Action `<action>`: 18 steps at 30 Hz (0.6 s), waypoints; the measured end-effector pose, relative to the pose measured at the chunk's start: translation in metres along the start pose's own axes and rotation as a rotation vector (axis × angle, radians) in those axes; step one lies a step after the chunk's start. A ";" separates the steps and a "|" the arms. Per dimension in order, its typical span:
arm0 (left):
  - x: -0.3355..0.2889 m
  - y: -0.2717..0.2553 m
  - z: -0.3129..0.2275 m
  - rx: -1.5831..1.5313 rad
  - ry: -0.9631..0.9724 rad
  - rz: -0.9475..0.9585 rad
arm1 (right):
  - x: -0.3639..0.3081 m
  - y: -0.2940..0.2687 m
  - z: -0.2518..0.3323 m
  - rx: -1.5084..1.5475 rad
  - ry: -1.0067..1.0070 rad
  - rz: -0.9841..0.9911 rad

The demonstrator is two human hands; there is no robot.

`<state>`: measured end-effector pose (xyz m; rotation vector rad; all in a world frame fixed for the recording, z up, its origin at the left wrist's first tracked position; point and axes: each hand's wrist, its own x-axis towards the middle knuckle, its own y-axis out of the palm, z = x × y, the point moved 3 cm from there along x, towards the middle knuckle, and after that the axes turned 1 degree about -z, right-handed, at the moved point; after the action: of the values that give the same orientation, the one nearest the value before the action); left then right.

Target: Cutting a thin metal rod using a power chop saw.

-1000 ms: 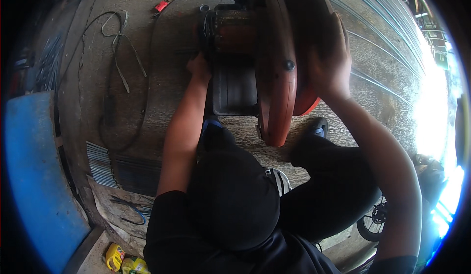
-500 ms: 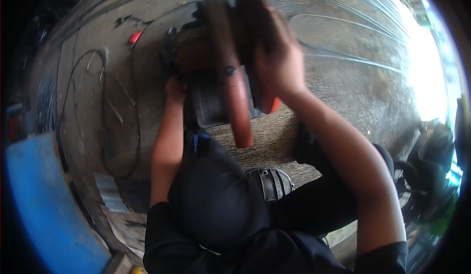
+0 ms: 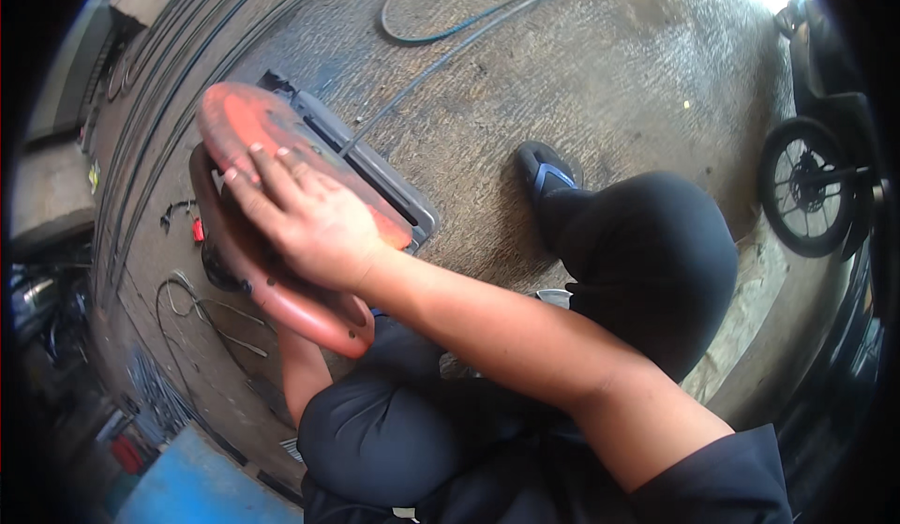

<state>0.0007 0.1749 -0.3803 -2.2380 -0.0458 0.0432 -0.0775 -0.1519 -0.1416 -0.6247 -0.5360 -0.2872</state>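
Observation:
A cut-off saw stands in front of me, with an orange-red rounded guard (image 3: pixel 246 116), a curved orange-red handle (image 3: pixel 314 324) and a dark grey base (image 3: pixel 384 182). My right hand (image 3: pixel 323 229) lies across the top of the saw, its fingers stretched out and a little apart on the worn orange surface. Of my left arm, only the forearm (image 3: pixel 300 369) shows below the handle. The saw hides my left hand and its fingers.
Long metal rods (image 3: pixel 169 121) run along the floor at left. A looped cable (image 3: pixel 173 285) and a small red object (image 3: pixel 198 230) lie near the saw. A blue panel (image 3: pixel 202 482) is at lower left. A motorbike wheel (image 3: pixel 808 187) stands at right.
My view has swung, and the saw now appears further left and turned, its guard toward me. My right hand has gone from the saw's far right side to lying flat on top.

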 end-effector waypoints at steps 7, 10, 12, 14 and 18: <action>-0.014 -0.016 0.012 0.050 -0.070 0.046 | -0.001 -0.002 -0.002 -0.004 0.017 -0.076; -0.018 -0.018 0.015 0.074 -0.073 0.058 | -0.001 -0.002 -0.003 0.010 0.022 -0.078; -0.022 -0.020 0.016 0.086 -0.073 0.067 | -0.001 -0.003 -0.003 0.006 0.017 -0.081; -0.025 -0.021 0.016 0.098 -0.070 0.074 | -0.001 -0.003 -0.004 0.015 0.020 -0.084; -0.032 -0.018 0.015 0.121 -0.062 0.061 | 0.000 -0.002 -0.005 0.024 0.026 -0.042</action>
<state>-0.0321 0.1966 -0.3750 -2.1167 -0.0088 0.1449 -0.0768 -0.1567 -0.1436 -0.5861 -0.5273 -0.3274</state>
